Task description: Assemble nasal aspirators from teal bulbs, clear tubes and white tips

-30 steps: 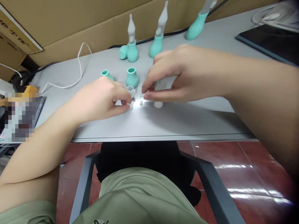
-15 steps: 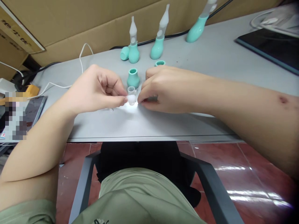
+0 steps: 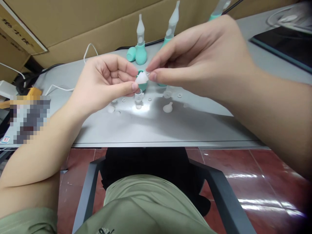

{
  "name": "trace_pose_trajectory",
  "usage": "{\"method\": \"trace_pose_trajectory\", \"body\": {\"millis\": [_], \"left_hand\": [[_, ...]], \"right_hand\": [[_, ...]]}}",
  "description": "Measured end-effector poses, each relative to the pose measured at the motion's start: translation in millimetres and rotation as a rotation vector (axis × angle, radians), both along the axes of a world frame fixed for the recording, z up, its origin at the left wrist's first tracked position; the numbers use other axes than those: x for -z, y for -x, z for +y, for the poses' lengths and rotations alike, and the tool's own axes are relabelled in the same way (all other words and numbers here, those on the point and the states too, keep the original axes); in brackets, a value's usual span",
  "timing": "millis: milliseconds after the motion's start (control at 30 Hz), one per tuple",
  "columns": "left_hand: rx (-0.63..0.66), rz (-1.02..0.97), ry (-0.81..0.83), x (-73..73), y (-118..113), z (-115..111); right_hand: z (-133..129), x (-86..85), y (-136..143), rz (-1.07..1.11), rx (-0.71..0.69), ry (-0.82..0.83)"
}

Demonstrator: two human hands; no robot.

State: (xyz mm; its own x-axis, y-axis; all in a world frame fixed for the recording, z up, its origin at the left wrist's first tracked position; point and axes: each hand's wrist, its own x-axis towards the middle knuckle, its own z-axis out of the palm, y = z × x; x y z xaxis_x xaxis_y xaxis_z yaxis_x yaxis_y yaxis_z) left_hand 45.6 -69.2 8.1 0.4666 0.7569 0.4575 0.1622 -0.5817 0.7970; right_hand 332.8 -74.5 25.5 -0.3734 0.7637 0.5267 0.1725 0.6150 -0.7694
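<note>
Between finger and thumb, my left hand (image 3: 104,76) pinches a white cone-shaped silicone tip (image 3: 141,78), raised above the desk. From the other side my right hand (image 3: 202,53) closes its thumb and fingertip on a small clear piece (image 3: 147,74) at the tip's wide end; how far the two are joined I cannot tell. Behind them stands a teal rubber bulb (image 3: 143,86), partly hidden by the tip and fingers. Below, a clear plastic tube (image 3: 138,96) is upright on the desk. A second white tip (image 3: 168,107) lies flat under my right hand.
Small clear rings (image 3: 179,95) and other little parts lie around the tube. Nasal aspirators (image 3: 140,53) with teal bulbs stand at the back by the cardboard (image 3: 97,26). A dark tablet-like slab (image 3: 287,48) is at right, white cable (image 3: 58,87) at left. The desk edge (image 3: 146,144) runs in front.
Both hands have risen from the desk, the left bringing the white tip up with it. My right hand has turned and now pinches the small clear piece at the tip. Parts beneath are uncovered.
</note>
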Motion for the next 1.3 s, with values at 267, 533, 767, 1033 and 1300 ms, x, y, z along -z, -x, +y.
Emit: {"method": "trace_pose_trajectory", "body": {"millis": [267,533,767,1033,1300], "left_hand": [[0.021,-0.009,-0.033,7.2,-2,-4],[0.009,-0.005,-0.056,5.6,-4,-4],[-0.023,-0.022,-0.085,13.5,-3,2],[-0.008,-0.107,-0.133,18.5,-4,8],[-0.009,-0.053,-0.223,14.1,-3,2]], "right_hand": [[-1,1.9,2,0.064,-0.091,0.078],[6,8.3,0,0.126,-0.195,0.109],[5,7.9,-1,0.089,-0.143,0.183],[10,8.1,-5,0.062,-0.145,0.192],[8,5.4,2,0.109,-0.196,0.258]]}}
